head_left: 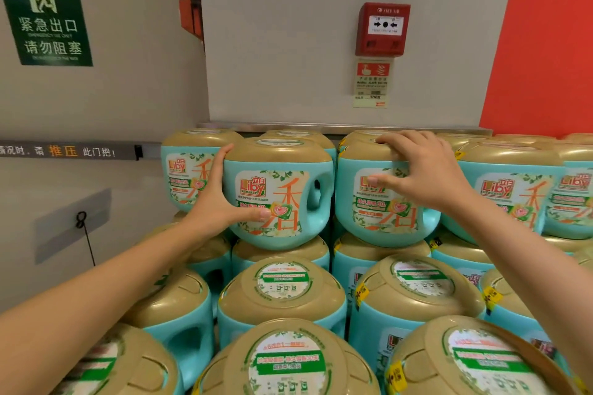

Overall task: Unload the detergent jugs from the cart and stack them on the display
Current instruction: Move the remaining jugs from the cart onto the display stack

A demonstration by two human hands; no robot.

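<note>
The left hand (221, 199) grips the left side of a teal Liby detergent jug (282, 196) on the top tier of the display stack (282, 285), thumb across its label. The right hand (426, 176) holds the neighbouring jug (378, 212) just to the right, fingers (401, 139) curled over its gold lid, thumb on the label.

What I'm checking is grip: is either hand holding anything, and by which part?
The left hand grips a teal plastic gold-lidded jug by its left side; the right hand grips the next jug over its lid.
</note>
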